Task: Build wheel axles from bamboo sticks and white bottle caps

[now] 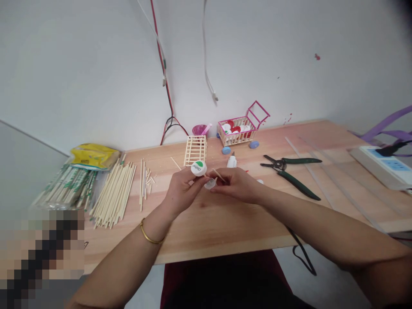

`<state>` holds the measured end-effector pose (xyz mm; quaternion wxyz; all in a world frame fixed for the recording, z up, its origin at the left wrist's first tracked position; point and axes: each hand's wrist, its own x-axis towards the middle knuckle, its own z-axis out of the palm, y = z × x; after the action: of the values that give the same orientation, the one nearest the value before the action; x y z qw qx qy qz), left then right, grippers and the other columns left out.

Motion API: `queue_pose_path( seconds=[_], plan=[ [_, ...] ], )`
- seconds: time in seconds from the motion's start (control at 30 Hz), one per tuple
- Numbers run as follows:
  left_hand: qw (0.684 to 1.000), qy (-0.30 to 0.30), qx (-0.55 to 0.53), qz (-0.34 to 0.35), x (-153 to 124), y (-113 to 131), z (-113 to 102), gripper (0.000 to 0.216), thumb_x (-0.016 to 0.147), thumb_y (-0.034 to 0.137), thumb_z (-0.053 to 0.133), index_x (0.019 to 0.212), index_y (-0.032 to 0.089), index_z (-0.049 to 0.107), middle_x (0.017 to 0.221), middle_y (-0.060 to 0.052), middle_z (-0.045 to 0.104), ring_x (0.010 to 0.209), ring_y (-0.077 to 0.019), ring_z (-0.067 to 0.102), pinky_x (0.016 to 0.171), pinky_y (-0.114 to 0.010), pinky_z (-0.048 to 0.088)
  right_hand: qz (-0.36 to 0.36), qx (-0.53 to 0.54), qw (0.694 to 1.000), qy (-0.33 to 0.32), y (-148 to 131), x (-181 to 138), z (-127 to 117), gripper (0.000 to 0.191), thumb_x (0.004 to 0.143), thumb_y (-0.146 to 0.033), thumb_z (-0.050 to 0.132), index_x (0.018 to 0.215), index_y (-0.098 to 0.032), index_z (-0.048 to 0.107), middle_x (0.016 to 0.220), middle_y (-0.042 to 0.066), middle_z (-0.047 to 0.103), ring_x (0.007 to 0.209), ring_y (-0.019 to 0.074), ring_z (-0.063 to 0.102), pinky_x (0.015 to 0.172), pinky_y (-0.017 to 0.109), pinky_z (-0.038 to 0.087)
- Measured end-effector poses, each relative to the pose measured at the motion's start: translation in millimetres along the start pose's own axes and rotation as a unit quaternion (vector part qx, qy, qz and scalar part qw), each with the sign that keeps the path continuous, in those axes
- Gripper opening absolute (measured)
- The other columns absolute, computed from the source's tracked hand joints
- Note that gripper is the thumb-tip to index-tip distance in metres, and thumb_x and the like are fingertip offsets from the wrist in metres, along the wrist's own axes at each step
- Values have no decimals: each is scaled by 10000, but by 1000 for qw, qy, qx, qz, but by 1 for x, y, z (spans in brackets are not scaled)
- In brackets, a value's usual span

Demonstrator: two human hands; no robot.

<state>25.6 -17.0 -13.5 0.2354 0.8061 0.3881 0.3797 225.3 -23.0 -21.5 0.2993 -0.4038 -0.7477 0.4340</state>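
Note:
My left hand [182,189] is closed, pinching a short stick with a white bottle cap [198,168] marked in green at its upper end. A second, translucent white cap [210,183] sits between my two hands, its inner side facing me. My right hand [236,182] is closed on a thin wooden stick [219,175] and its fingertips are close to that second cap. I cannot tell whether they touch it. Just beyond my hands stand a small wooden-stick frame [195,150] and a white glue bottle [231,161] with a dark tip.
A miniature stick shopping cart [236,131] filled with caps stands by the wall, near a pink bowl [200,129]. Green-handled wire strippers [298,184] and a white power strip [383,165] lie right. Loose chopsticks [114,195] and a yellow packet [93,156] lie left.

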Motion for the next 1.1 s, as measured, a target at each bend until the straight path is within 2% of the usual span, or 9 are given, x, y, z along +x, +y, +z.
queue_pose_path(
  seconds=[0.17, 0.27, 0.33, 0.47, 0.6, 0.73, 0.9, 1.03, 1.1],
  plan=[
    [999, -40, 10, 26, 1, 0, 0, 147, 862, 264, 579, 847, 168, 689, 812, -52, 701, 747, -151, 634, 692, -270, 480, 4, -30, 999, -25, 3, -1, 2, 163, 760, -254, 635, 902, -173, 644, 646, -44, 491, 588, 97, 444, 560, 225, 338],
    [998, -55, 10, 39, 3, -1, 0, 129, 860, 253, 581, 846, 174, 682, 861, -48, 710, 789, -153, 640, 720, -267, 480, 7, -56, 998, -20, 2, -1, 1, 284, 706, -269, 698, 968, -187, 624, 697, -32, 523, 594, 100, 459, 551, 223, 346],
    [997, -70, 14, 38, 3, -3, -1, 126, 860, 246, 578, 837, 173, 678, 850, -43, 706, 763, -145, 633, 698, -256, 474, 12, -47, 999, -7, 2, -1, -1, 354, 706, -282, 701, 1037, -193, 613, 775, -13, 540, 595, 93, 458, 554, 224, 357],
    [996, -78, 32, 11, 4, -8, 0, 130, 842, 245, 599, 789, 156, 677, 742, -32, 675, 657, -129, 595, 608, -234, 445, 12, 18, 998, 51, 2, 0, -4, 332, 762, -312, 646, 1059, -168, 625, 835, 16, 552, 646, 103, 476, 590, 240, 384],
    [996, -87, 21, 17, 4, -12, 6, 124, 850, 245, 588, 851, 169, 687, 793, -38, 686, 713, -142, 612, 649, -246, 460, -6, 60, 996, 68, 2, 1, -2, 273, 784, -298, 625, 1017, -158, 655, 797, 13, 573, 628, 102, 461, 575, 243, 372],
    [995, -93, 25, 32, 2, -11, 14, 125, 846, 225, 580, 898, 174, 681, 864, -49, 699, 782, -161, 628, 694, -270, 474, -39, 46, 995, 74, 5, 1, 4, 215, 773, -292, 649, 950, -174, 679, 754, -1, 582, 624, 106, 465, 575, 242, 373],
    [992, -122, 38, 3, 2, -11, 12, 124, 827, 219, 590, 907, 170, 671, 809, -40, 671, 730, -153, 596, 666, -277, 465, -55, 43, 994, 84, 7, 2, 5, 159, 783, -314, 646, 809, -159, 670, 749, 16, 611, 674, 129, 528, 618, 258, 412],
    [987, -155, 42, 6, 2, -16, 7, 347, 719, 193, 692, 1060, 200, 628, 1004, -58, 629, 894, -192, 573, 771, -328, 469, -47, 66, 994, 67, 5, 2, 1, 151, 790, -309, 636, 830, -171, 683, 815, 26, 674, 744, 153, 594, 668, 272, 449],
    [985, -165, 54, 4, 1, -18, 9, 366, 690, 186, 707, 1047, 202, 627, 1008, -59, 603, 902, -202, 560, 773, -335, 467, -38, 67, 995, 70, 4, 2, -1, 165, 789, -327, 640, 822, -172, 688, 803, 22, 683, 736, 153, 604, 660, 268, 452]
  ],
)
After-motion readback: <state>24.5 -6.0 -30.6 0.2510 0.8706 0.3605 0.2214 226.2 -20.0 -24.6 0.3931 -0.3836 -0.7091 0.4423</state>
